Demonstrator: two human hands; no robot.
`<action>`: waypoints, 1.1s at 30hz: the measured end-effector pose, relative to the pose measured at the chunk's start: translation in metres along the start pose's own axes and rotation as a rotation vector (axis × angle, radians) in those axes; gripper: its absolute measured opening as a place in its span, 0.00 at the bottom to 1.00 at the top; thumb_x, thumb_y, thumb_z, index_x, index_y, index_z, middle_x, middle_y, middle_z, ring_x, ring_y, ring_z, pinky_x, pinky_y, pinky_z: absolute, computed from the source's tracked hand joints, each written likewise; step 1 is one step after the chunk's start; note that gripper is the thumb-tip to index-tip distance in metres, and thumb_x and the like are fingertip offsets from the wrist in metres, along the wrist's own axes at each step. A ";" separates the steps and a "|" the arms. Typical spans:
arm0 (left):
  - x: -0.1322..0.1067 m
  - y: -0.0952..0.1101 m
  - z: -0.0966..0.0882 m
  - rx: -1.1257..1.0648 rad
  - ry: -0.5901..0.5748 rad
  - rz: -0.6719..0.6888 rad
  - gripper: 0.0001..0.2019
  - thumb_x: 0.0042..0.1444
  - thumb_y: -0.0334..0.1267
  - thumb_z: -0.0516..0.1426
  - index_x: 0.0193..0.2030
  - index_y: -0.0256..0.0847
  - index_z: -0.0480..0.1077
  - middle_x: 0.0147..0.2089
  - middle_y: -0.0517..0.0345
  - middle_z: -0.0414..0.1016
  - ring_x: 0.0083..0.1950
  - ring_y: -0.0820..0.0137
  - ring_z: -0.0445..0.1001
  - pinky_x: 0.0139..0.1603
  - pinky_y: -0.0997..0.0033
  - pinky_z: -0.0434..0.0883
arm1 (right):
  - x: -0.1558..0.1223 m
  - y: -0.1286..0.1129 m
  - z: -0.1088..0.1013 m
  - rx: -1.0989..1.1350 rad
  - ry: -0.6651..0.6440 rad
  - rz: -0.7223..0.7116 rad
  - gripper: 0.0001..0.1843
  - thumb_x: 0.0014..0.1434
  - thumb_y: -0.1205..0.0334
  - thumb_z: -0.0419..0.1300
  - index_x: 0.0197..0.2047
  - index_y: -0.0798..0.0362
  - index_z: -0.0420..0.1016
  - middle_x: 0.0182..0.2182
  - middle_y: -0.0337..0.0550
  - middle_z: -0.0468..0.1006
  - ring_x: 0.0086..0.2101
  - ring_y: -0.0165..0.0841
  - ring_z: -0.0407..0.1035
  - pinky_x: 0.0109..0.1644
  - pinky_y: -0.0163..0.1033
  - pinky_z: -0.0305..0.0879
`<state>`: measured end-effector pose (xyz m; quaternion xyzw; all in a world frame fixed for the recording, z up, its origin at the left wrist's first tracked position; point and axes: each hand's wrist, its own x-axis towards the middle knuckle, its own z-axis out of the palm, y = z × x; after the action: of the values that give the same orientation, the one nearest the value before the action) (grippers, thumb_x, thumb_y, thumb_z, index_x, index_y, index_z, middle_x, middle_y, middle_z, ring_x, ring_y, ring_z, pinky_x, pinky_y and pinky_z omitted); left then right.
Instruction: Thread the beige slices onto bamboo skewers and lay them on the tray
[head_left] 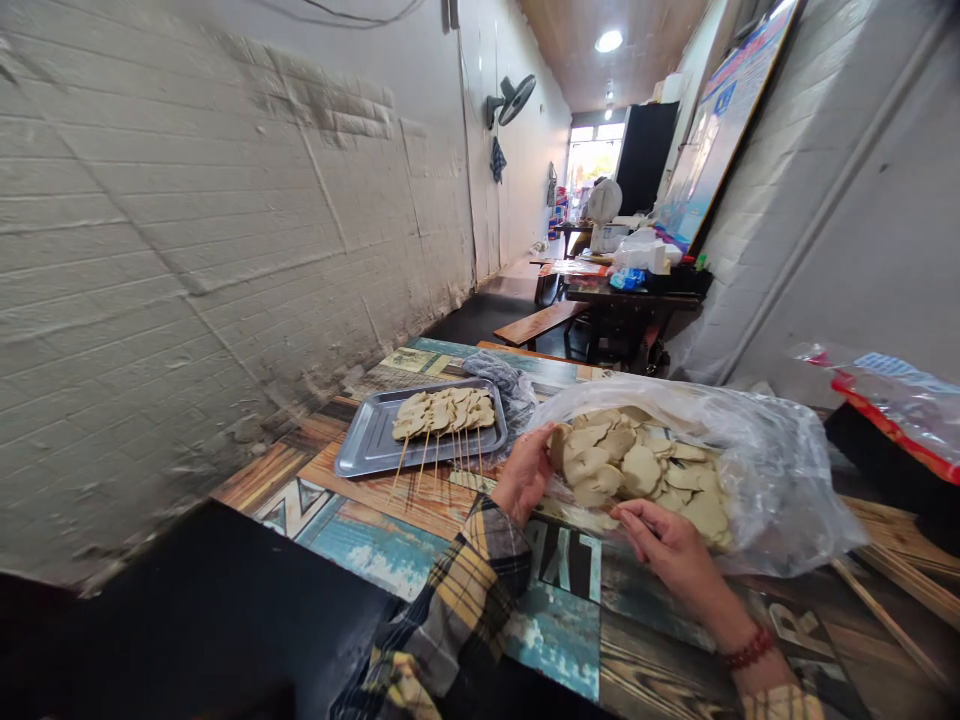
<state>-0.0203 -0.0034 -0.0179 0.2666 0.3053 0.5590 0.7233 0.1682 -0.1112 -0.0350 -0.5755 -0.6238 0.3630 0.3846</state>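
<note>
A clear plastic bag (795, 470) lies on its side with its mouth facing left, full of thin, pale beige, roundish slices (641, 470). My left hand (527, 470) is at the bag's mouth, thumb and fingers closed on a slice (556, 446) at the left end of the heap. Just below the slices is my right hand (664, 540), its thumb and fingertips pinched together; what they hold is too small to make out. To the left, a metal tray (371, 440) carries several wooden skewers (424, 462) threaded with the same slices, their bare ends over the near rim.
A crumpled grey cloth or bag (491, 372) sits behind the tray. Loose wooden sticks (892, 610) lie at the right, near a red-edged plastic package (900, 420). Past the patterned table (555, 620) stand a bench (544, 322) and a cluttered dark table (600, 292).
</note>
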 end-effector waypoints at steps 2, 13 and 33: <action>-0.001 0.002 0.000 0.001 -0.013 -0.019 0.18 0.39 0.45 0.74 0.33 0.36 0.80 0.34 0.52 0.81 0.34 0.69 0.76 0.36 0.72 0.71 | -0.001 0.000 0.000 -0.011 -0.019 -0.013 0.25 0.63 0.41 0.53 0.39 0.55 0.79 0.16 0.33 0.66 0.19 0.32 0.62 0.26 0.38 0.57; 0.007 -0.010 -0.006 0.083 0.126 0.040 0.19 0.31 0.41 0.76 0.29 0.36 0.77 0.29 0.58 0.77 0.29 0.74 0.72 0.32 0.75 0.67 | -0.001 -0.001 0.002 -0.130 0.024 -0.089 0.23 0.62 0.42 0.53 0.34 0.51 0.80 0.17 0.37 0.70 0.22 0.35 0.66 0.30 0.39 0.62; -0.008 -0.009 0.013 -0.114 -0.075 -0.089 0.16 0.51 0.52 0.63 0.33 0.41 0.71 0.28 0.51 0.73 0.33 0.61 0.74 0.33 0.63 0.68 | 0.019 -0.056 0.035 0.277 0.009 0.116 0.27 0.53 0.33 0.63 0.36 0.50 0.78 0.16 0.33 0.62 0.17 0.28 0.51 0.19 0.35 0.46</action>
<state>-0.0061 -0.0137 -0.0149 0.2319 0.2573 0.5325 0.7723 0.1117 -0.0972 0.0011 -0.5535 -0.5319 0.4645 0.4415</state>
